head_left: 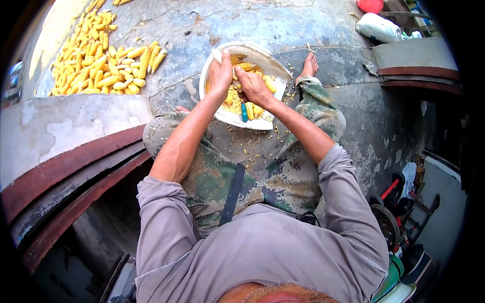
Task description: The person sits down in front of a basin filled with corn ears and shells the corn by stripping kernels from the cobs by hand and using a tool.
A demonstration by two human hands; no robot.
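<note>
A worn white basin (206, 70) sits on the floor between my feet, with corn ears (252, 109) and loose kernels (231, 103) inside. Over it, my left hand (220, 74) is closed around an ear of corn, mostly hidden by the fingers. My right hand (255, 89) presses close against the left, its thumb pointing toward the ear. From beneath the right hand juts the teal handle (244, 112) of a tool that resembles a screwdriver; its working end is hidden.
A large heap of corn ears (93, 63) lies at the far left. Kernels (273, 141) are scattered around the basin. A white sack (379, 28) and a red round object (370, 5) are at the far right. Low ledges with reddish-brown edges (76, 156) flank me.
</note>
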